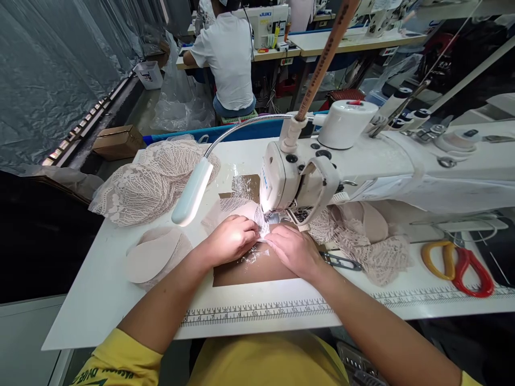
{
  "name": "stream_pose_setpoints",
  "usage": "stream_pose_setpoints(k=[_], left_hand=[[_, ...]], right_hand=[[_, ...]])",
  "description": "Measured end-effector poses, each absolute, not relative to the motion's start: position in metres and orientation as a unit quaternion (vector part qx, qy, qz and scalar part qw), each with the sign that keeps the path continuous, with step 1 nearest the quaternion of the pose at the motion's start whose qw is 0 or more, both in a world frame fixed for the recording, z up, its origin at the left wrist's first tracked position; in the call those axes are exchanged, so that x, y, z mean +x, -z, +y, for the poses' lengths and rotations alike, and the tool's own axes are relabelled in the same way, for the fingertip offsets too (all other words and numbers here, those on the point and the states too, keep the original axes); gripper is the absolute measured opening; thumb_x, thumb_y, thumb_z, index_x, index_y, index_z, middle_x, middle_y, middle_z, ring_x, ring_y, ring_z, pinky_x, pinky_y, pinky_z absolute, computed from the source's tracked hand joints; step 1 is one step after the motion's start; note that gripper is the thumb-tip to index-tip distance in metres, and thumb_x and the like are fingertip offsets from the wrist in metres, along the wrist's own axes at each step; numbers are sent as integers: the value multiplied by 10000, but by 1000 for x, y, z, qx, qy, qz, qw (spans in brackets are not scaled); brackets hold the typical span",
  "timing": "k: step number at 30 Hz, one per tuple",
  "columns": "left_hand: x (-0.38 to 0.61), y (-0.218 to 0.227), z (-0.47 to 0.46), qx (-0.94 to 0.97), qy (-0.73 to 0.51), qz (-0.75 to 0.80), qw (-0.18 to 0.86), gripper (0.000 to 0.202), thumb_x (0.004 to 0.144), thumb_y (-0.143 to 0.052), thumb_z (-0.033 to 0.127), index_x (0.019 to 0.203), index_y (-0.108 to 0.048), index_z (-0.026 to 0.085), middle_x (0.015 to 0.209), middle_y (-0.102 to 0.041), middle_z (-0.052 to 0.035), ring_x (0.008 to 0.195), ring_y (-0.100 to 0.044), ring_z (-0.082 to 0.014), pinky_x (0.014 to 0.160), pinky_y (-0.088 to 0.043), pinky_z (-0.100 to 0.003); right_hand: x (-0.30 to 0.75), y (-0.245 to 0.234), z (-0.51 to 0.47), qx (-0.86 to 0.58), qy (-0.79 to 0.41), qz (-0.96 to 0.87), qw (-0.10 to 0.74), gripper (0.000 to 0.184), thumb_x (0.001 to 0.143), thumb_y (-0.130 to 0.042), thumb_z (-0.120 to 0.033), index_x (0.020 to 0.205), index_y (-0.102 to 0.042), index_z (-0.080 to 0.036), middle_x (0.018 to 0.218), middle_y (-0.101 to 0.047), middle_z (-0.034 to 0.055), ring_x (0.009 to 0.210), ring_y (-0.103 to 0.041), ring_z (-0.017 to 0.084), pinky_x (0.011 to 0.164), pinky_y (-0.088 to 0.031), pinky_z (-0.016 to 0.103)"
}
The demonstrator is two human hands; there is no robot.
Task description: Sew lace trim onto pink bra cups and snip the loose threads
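Note:
My left hand (232, 239) and my right hand (295, 250) lie side by side on a piece of pale lace fabric (257, 225) just in front of the needle of a white sewing machine (298, 179). Both hands have their fingers curled down, pressing and pinching the lace against the table. A brown plate (249, 271) under the fabric shows below my hands. The needle itself is hidden behind the lace and my fingertips.
A heap of lace (153, 182) lies at the back left, a beige cup (155, 257) at the left, more lace pieces (362, 236) at the right. Thread snips (341, 261) and red-and-yellow scissors (458, 262) lie right. A lamp (193, 193) hangs over the table. Another person (229, 59) sits ahead.

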State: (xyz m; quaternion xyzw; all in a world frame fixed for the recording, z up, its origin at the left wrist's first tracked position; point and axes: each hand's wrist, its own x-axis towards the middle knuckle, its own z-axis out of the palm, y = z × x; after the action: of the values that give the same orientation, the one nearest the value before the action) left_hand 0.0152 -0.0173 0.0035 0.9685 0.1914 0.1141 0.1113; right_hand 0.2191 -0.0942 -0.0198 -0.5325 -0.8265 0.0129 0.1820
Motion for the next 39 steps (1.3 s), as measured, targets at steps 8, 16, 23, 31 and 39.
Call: stream_pose_setpoints(k=[8,16,23,31,39], left_hand=[[19,-3,-23,977,-91,170,93,363,972,-405,347,1218,-600,166,1270,-607,-99,980,-554,-214,857,-428,-360],[18,1,-18,973,-94,192,90,371,953,-429,341,1212,-612,150,1310,-587,-81,1027,-529,-252,889,-424,-395],[16,0,-20,973,-104,189,77,323,963,-424,310,1196,-613,191,1295,-587,-71,1042,-526,-233,911,-423,-390],[17,2,-19,975,-123,166,80,283,969,-415,245,1134,-631,166,1251,-625,-61,1052,-533,-213,909,-430,-370],[15,7,-14,970,-141,181,78,278,946,-442,210,1139,-637,171,1243,-636,-55,1025,-548,-216,905,-448,-375]], right_hand=[[221,16,-103,-499,-6,-854,151,257,877,-454,-110,964,-683,-186,769,-580,37,715,-448,166,658,-300,290],[215,16,-97,-542,9,-829,137,289,903,-431,-118,1032,-681,-184,787,-594,42,709,-459,168,610,-284,293],[218,17,-99,-542,-9,-832,121,341,863,-444,-80,1074,-678,-211,802,-596,35,699,-462,160,612,-287,289],[219,19,-100,-554,-13,-819,149,361,866,-421,-77,1106,-672,-178,865,-642,56,764,-515,173,647,-329,291],[217,16,-99,-562,-19,-819,116,376,855,-449,-71,1130,-666,-207,808,-632,44,760,-532,174,598,-331,289]])
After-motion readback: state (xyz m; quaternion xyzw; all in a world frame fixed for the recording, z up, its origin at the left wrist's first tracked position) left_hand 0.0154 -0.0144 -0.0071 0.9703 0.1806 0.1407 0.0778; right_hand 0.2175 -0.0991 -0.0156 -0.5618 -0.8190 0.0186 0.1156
